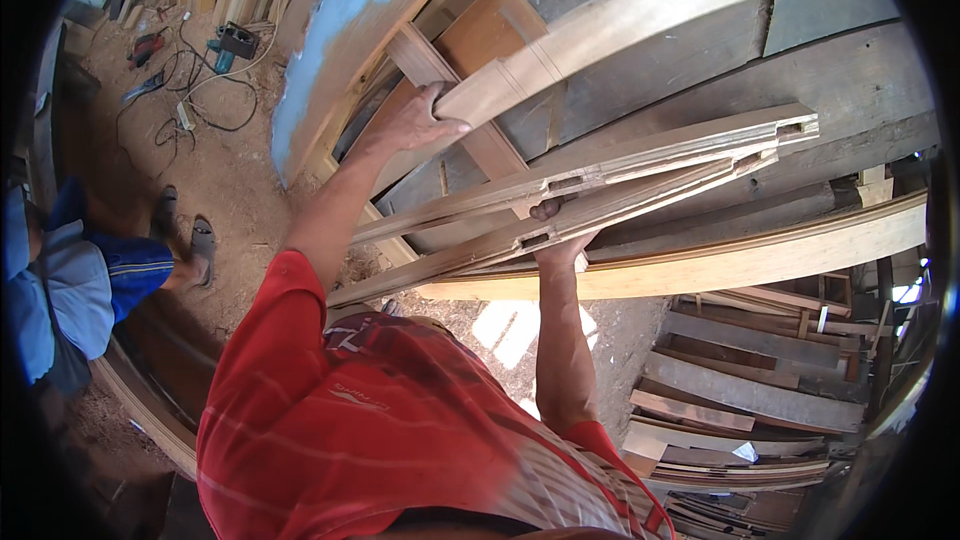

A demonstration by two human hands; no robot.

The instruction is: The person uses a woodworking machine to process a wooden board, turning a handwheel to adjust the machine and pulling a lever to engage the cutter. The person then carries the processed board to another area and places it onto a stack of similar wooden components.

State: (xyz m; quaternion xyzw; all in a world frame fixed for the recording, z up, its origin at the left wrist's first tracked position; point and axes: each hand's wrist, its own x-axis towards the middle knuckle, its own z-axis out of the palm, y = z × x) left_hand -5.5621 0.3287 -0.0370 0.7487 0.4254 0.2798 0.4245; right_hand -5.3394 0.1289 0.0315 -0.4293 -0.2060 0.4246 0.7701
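Observation:
My left hand (418, 124) is closed on the near end of a wide pale wooden board (620, 30), with the thumb along its lower edge. The board slants up toward the far right and bears thin cross lines. My right hand (562, 243) is wrapped from below around a long wooden rail (640, 198), its fingertips showing in the gap above. This rail has a slot cut through it and a notched far end. Just beyond lies a similar slotted rail (670, 152), whose far end nearly touches the first. The right palm is hidden.
A curved pale plank (750, 258) lies right of the rails. Dark boards (650, 70) form the surface beneath. A blue-painted panel (335, 30) leans at left. Corded power tools (235, 45) lie on the dusty floor. Another person (85, 275) is at far left; stacked planks (750, 380) fill the right.

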